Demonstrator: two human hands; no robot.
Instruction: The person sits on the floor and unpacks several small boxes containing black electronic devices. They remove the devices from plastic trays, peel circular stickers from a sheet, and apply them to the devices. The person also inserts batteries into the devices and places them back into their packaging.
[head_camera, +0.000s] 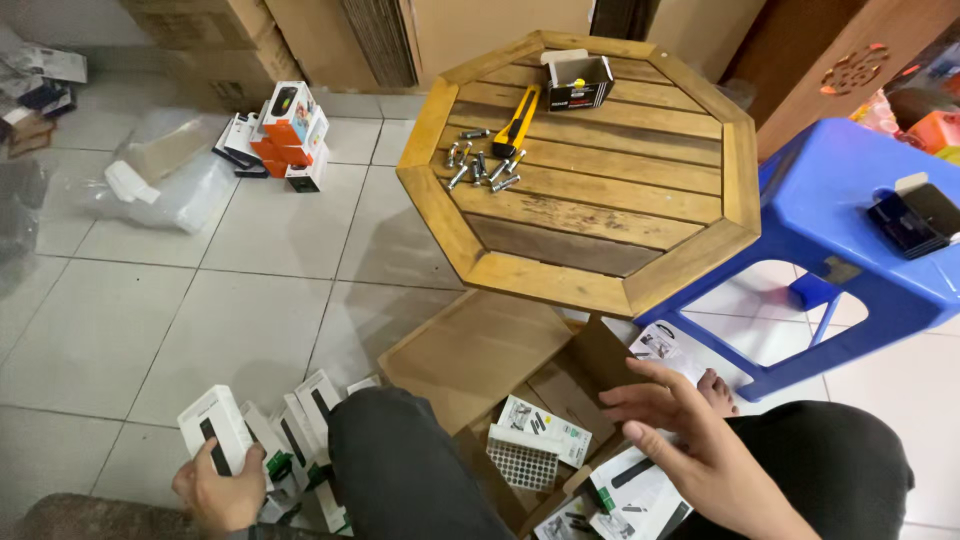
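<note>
Left hand (215, 490) grips white box (214, 428)

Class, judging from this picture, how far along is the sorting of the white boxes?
Done: some white boxes stand on the floor. In hand: the left hand grips one white box; the right hand hovers open over the carton. Left: boxes in the carton.

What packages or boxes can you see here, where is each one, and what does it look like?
White box: held in the left hand, oblong, dark product picture.
White boxes: floor beside the left knee, same kind.
Orange-and-white boxes: stacked on the floor left of the wooden table.
Small black box: far table edge, flap open.
Dark flat box: on the blue stool.
White cartons: below the open right hand.
</note>
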